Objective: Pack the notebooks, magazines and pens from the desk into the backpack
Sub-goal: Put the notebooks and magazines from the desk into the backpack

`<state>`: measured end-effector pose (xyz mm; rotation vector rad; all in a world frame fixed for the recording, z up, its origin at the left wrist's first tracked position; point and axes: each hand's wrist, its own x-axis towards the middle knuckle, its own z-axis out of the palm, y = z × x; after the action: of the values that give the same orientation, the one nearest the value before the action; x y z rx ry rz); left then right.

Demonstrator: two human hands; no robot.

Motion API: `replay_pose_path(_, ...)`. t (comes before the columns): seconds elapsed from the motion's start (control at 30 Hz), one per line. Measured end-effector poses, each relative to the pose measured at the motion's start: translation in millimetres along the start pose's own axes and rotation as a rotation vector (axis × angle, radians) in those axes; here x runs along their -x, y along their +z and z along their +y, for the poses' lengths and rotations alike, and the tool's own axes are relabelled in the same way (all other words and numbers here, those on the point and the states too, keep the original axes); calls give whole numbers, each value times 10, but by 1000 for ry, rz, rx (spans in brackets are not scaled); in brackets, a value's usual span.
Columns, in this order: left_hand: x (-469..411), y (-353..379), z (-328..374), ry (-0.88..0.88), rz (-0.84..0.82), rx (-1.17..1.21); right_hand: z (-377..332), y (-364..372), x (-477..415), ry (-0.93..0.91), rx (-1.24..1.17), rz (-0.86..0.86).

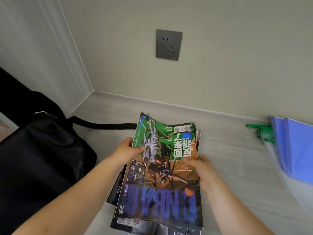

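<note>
A stack of glossy basketball magazines [162,180] lies in the middle of the pale desk [233,163]; the top cover is green, orange and blue and faces away from me. My left hand [126,150] grips the stack's left edge, thumb on the cover. My right hand [199,168] grips the right edge the same way. A black backpack [39,160] sits at the left, its strap [105,125] trailing toward the magazines. Several green pens [264,133] lie at the far right beside blue notebooks [296,148], partly cut off by the frame.
The desk stands in a corner, with walls behind and to the left. A grey wall socket [168,44] is mounted above the desk's back edge. More magazines [152,226] poke out from under the stack near me.
</note>
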<state>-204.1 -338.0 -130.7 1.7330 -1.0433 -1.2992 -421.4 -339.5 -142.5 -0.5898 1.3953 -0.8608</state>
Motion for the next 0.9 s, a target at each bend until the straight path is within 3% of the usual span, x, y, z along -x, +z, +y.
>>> replay_pose_path(0.17,-24,-194,-34,22,-60,341,-350,37,108,-213,-17,-122)
replay_pose_path(0.3,-8,-304,257,196,-106,328,-754,108,328,-439,53,-280)
replay_pose_path(0.43,101,-355,558,453,-18,322,-958,109,416,-589,78,-310)
replay_pose_path(0.63,181,-291,581,540,108,432,-784,-15,334,-620,44,-282)
replay_pose_path(0.9,128,-160,597,575,42,325,-666,-198,231,-576,34,-287)
